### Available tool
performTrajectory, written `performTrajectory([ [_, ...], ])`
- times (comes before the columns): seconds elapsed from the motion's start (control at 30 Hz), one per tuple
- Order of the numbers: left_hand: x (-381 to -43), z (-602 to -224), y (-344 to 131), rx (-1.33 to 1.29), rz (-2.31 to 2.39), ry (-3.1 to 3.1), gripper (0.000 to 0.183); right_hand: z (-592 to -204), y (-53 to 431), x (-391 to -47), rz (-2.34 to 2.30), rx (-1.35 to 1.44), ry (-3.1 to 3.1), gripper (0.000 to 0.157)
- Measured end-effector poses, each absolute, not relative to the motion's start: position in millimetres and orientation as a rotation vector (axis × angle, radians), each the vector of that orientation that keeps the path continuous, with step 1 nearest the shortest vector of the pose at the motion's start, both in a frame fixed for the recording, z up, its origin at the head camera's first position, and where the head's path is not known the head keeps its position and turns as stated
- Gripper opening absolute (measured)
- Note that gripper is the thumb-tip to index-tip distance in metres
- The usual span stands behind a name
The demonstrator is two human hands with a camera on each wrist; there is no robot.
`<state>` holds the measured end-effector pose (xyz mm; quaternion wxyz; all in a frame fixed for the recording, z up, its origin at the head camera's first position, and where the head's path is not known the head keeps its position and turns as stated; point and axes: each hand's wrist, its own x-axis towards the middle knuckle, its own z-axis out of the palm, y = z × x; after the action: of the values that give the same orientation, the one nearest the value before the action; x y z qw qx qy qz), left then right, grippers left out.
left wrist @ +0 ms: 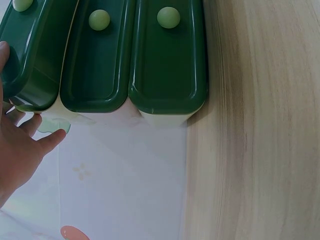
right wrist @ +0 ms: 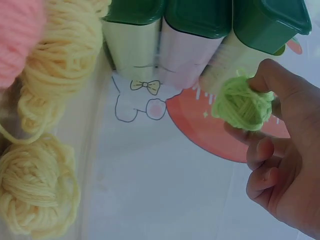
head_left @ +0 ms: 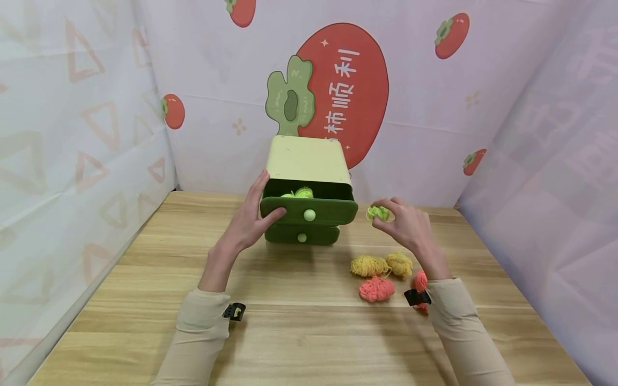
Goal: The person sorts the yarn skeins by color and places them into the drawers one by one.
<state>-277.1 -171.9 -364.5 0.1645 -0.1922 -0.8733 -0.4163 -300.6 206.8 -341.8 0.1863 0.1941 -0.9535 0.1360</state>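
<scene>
A cabinet [head_left: 309, 158] with a cream top and green drawers stands at the table's back. Its top drawer [head_left: 333, 212] is pulled out, with light green yarn [head_left: 303, 193] inside. My left hand [head_left: 248, 220] rests at the drawer's left corner, thumb on the front and fingers spread along the side. To the right of the cabinet, my right hand [head_left: 407, 222] pinches a small light green yarn ball [right wrist: 242, 105] between thumb and fingers, held up off the table.
Two yellow yarn bundles [head_left: 369, 266] and a coral yarn bundle [head_left: 376, 289] lie on the wooden table [head_left: 299, 343] in front of the right hand. More coral yarn [head_left: 420, 280] is partly hidden under the right wrist. Printed cloth walls [head_left: 217, 155] enclose the table's back and sides.
</scene>
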Motion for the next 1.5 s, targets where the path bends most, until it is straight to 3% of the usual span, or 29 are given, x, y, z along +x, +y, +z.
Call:
performTrajectory([
  [1.03,-277,-364,-174,-0.541,-1.186,-2.493,0.089,-307,142,-296,0.709,0.830,-2.119,0.028],
  [1.5,-279,-364,-173,-0.541,-1.165,-2.490,0.089,-308,114,-295,0.753,0.768,-2.109,0.028],
])
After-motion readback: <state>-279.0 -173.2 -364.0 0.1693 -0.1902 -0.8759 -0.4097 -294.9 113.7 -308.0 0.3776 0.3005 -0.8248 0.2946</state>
